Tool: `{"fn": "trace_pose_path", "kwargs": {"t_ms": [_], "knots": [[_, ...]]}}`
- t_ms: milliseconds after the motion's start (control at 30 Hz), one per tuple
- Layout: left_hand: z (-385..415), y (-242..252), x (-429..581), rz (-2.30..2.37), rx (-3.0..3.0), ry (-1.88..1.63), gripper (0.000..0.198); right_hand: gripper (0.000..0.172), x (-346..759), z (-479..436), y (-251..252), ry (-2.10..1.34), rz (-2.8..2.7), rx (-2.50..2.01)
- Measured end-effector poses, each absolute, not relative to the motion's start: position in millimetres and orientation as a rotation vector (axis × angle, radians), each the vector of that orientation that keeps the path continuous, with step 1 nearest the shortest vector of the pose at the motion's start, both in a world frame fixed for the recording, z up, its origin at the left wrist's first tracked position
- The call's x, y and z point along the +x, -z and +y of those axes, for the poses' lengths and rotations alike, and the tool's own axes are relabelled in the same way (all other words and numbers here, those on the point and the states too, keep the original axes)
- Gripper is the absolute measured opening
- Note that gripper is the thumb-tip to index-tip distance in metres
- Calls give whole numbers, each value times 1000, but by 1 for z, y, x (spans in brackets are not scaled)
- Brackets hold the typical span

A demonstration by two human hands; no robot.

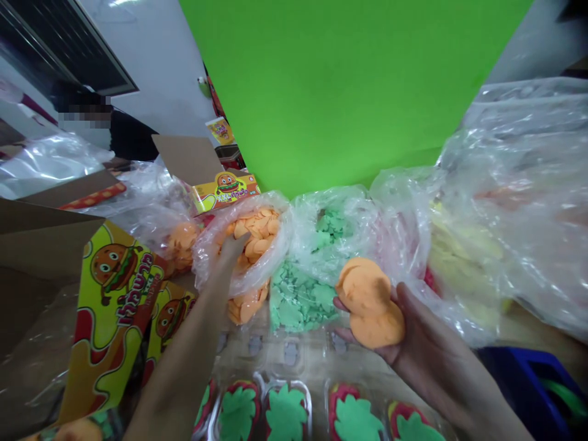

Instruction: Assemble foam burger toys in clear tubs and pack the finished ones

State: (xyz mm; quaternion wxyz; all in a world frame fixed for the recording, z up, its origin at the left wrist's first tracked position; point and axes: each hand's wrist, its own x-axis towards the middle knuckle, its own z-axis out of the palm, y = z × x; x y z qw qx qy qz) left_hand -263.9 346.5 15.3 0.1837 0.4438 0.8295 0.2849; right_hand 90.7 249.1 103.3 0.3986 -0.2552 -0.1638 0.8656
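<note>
My left hand (232,251) reaches over the rim of a clear plastic bag (206,263), its fingertips among flat orange gummy discs (257,236). My right hand (395,331) is palm up, cradling two soft orange discs (365,300) against the fingers and thumb. A second plastic bag of pale green gummy pieces (298,297) lies between my hands. Below them, clear trays hold red-and-green gummy shapes (285,411). My left forearm hides part of a yellow burger-print box (113,312).
A green backdrop (349,79) fills the top. Large plastic sheets (514,184) bulge at right over pale yellow pieces. Cardboard flaps (184,156) rise behind the bags. A dark-clothed person (133,135) stands at upper left. A blue container (528,386) sits at lower right.
</note>
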Motion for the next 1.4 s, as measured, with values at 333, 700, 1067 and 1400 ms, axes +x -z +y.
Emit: {"fn": "trace_pose_path", "kwargs": {"t_ms": [333, 700, 1067, 1400], "knots": [[361, -23, -243, 2476, 1911, -416, 33, 32, 91, 245, -95, -2197, -394, -710], [349, -3, -209, 2365, 2120, 126, 29, 34, 91, 245, -89, -2175, -383, -834], [322, -3, -210, 2403, 2024, -187, 28, 33, 85, 240, -90, -2183, -394, -860], [419, -22, -269, 2253, 1752, -452, 29, 31, 91, 242, -81, -2063, -458, -960]]}}
